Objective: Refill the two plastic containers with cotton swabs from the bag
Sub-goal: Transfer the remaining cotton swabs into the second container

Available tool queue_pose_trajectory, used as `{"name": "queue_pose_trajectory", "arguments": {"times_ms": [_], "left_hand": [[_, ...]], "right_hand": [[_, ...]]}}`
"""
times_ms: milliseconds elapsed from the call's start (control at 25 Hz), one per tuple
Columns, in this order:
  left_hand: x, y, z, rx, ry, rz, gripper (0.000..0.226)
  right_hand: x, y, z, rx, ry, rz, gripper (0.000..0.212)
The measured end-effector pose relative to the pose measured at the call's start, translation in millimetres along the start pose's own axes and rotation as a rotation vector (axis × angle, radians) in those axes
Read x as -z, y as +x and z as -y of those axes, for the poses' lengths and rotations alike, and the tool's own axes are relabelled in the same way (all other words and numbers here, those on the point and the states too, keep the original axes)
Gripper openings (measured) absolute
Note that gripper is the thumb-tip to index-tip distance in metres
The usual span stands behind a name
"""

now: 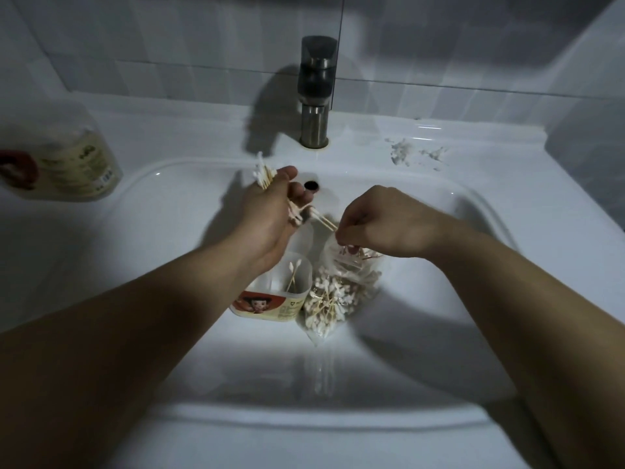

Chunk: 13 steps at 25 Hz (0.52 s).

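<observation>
Sink (439, 204): white basin across the frame's middle.
Left hand (267, 218): centre, fingers curled round a swab bundle (262, 174).
Right hand (382, 225): right of centre, fingers pinching loose swabs (326, 223).
Bag (338, 296): clear, swab-filled, in the sink below the right hand.
Container (280, 292): in the sink against the bag's left side, nearly empty.

The scene is dim and grey-blue, a little grainy. Light comes from the right: the faucet (316, 93) and the left hand (267, 214) both throw hard shadows leftward on the sink (189, 170). Small glare spots sit on its back rim. The bottle (74, 160) at the left edge is quite blurred.
</observation>
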State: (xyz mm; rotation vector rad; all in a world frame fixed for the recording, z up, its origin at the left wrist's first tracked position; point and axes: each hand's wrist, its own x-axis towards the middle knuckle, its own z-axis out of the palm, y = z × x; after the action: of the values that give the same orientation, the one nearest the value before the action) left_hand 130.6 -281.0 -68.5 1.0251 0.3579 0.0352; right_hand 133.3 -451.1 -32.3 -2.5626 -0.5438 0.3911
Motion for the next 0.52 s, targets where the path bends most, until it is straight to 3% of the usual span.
{"name": "queue_pose_trajectory", "arguments": {"times_ms": [120, 240, 400, 520], "left_hand": [[6, 3, 2, -0.096, 0.326, -0.068, 0.016], [2, -8, 10, -0.061, 0.522, 0.135, 0.027], [-6, -21, 13, 0.018, 0.506, 0.195, 0.032], [-5, -21, 7, 0.075, 0.410, 0.170, 0.029]], "right_hand": [[1, 3, -2, -0.004, 0.075, -0.111, 0.018], [-5, 4, 1, 0.028, 0.165, -0.151, 0.019], [-15, 4, 3, 0.100, 0.072, -0.058, 0.021], [-13, 9, -2, 0.125, -0.015, -0.228, 0.043]]}}
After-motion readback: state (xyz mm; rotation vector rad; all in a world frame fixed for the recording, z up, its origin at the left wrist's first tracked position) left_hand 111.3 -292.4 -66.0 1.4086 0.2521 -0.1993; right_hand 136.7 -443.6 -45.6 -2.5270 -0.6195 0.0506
